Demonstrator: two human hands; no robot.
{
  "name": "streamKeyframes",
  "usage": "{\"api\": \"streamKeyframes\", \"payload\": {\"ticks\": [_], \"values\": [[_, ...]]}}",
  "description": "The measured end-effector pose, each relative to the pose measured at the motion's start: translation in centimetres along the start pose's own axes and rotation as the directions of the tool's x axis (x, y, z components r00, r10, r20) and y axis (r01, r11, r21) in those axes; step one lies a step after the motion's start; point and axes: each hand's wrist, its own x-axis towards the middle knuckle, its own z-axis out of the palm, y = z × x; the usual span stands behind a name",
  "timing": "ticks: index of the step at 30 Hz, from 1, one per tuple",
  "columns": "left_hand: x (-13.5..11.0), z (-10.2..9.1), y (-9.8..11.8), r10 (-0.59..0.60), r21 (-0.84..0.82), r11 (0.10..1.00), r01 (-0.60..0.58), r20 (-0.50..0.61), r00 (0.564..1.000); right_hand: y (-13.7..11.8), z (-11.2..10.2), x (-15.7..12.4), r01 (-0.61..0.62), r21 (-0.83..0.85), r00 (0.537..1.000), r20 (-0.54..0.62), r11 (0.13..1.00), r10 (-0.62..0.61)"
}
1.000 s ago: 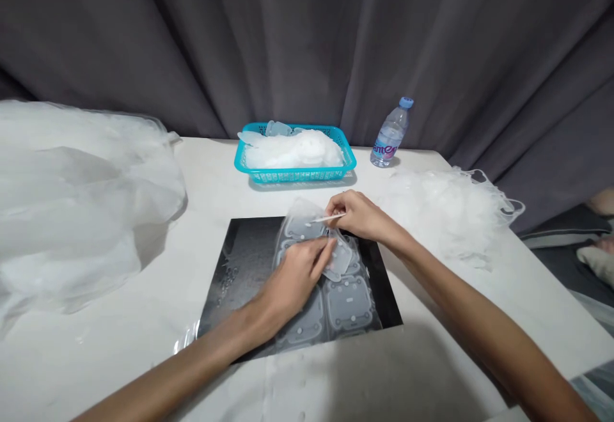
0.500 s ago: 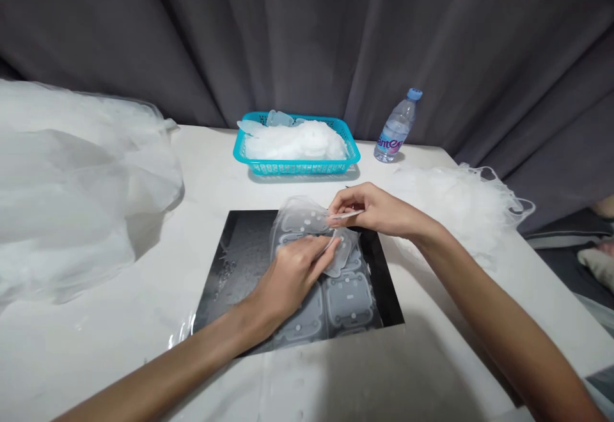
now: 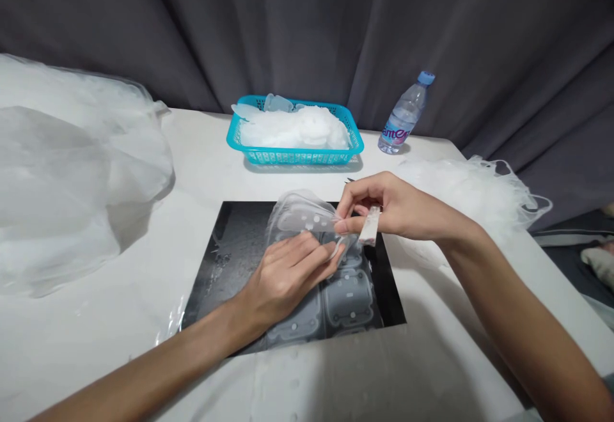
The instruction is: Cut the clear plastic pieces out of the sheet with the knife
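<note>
A translucent plastic sheet [image 3: 300, 208] with moulded rounded-square shapes and small round dots is raised and bent over a black board [image 3: 204, 281]. My left hand [image 3: 288, 272] lies low across it, fingers closed on its near edge. From the right, my right hand [image 3: 384, 208] pinches the same sheet between thumb and forefinger, close to the left fingertips. A short whitish strip [image 3: 369, 226] sits across the right thumb; whether it is wrapped there or held I cannot tell. Beneath the hands, more moulded plastic [image 3: 348, 297] lies flat on the board.
Behind the board stands a turquoise basket [image 3: 295, 156] heaped with translucent white pieces. A water bottle [image 3: 403, 115] is upright to its right. Thin plastic scraps [image 3: 474, 188] pile at the right, and a large bag of translucent material [image 3: 81, 172] fills the left. Grey curtain [image 3: 297, 25] hangs behind.
My right hand has shifted slightly right and turned, so the whitish strip now shows its flat face. The raised sheet is more bunched between both hands. The camera view has moved a little.
</note>
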Motion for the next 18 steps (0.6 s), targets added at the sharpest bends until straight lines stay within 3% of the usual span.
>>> {"api": "streamKeyframes", "payload": {"ticks": [9,14,18], "values": [[0.09,0.02,-0.22,0.019,-0.019,1.0,-0.02,-0.026,0.999,-0.11,0.08,-0.37,0.009,-0.069,1.0,0.028,0.998,-0.007],[0.66,-0.22,0.01,-0.037,-0.025,0.999,0.036,-0.024,0.999,-0.22,0.19,-0.35,0.018,-0.064,0.999,0.029,0.998,-0.016],[0.75,-0.41,0.18,-0.13,-0.132,0.983,0.13,0.008,0.992,-0.58,0.28,-0.38,0.016,-0.041,0.999,0.033,0.999,-0.015]]}}
